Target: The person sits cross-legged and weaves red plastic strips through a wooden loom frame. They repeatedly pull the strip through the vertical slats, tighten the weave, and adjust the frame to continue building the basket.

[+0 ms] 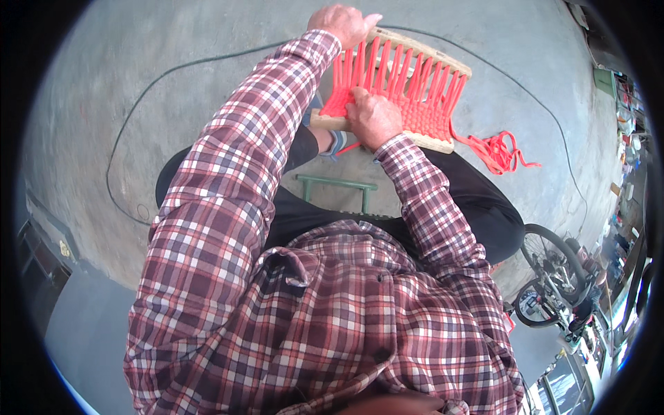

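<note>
A small wooden frame (pixel 422 50) is tilted before my knees, strung with red fabric strips (pixel 408 72). Its nearer part is a tight red weave (pixel 425 119); toward the far bar the strips run as separate strands. At the frame's far left corner my left hand (pixel 342 26) is closed, thumb pointing right, its other fingers mostly hidden. My right hand (pixel 375 119) presses on the near left part of the weave, its fingers bent against the strips. A loose bundle of red strip (pixel 499 152) trails off the right side onto the floor.
Below the frame, between my legs, stands a low green metal stool or rack (pixel 337 182). A dark cable (pixel 187 68) curves across the concrete floor (pixel 90 152). Toward the right are a bicycle (pixel 550 270), a green box (pixel 604 81) and assorted clutter along the edge.
</note>
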`<state>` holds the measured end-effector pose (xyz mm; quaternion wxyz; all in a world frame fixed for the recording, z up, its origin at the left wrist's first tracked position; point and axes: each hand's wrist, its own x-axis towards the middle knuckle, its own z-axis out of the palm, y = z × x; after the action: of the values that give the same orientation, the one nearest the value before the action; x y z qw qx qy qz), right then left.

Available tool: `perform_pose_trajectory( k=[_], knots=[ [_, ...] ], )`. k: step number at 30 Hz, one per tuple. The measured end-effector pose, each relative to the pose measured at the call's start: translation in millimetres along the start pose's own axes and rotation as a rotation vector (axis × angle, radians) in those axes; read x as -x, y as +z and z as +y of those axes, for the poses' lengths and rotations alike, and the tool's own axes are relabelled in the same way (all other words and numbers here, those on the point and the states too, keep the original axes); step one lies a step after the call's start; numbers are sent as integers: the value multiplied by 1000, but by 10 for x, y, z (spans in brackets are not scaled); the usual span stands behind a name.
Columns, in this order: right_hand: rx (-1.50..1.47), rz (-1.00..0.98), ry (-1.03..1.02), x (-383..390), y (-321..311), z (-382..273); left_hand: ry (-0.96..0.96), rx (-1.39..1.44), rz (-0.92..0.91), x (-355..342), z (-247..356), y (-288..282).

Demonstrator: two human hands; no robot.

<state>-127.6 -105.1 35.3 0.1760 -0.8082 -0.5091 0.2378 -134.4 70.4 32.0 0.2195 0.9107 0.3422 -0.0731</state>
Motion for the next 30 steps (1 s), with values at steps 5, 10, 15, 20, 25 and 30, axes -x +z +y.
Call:
perform_pose_trajectory(
  k=[5, 10, 15, 20, 25, 30],
  knots=[
    [-177, 95, 104, 57, -60, 95, 10, 3, 32, -374, -220, 112],
    [-14, 76, 60, 46, -78, 144, 0, -10, 82, -227, -147, 29],
    [11, -11, 99, 72, -47, 153, 0, -33, 90, -175, -141, -37],
    [-145, 123, 78, 138, -108, 256, 40, -26, 55, -387, -329, 161],
    [-101, 134, 180, 204, -311, 542, -2, 10, 6, -500, -405, 217],
    [8, -22, 167, 193, -175, 586, -8, -33, 221, -57, -447, 134]
  ],
)
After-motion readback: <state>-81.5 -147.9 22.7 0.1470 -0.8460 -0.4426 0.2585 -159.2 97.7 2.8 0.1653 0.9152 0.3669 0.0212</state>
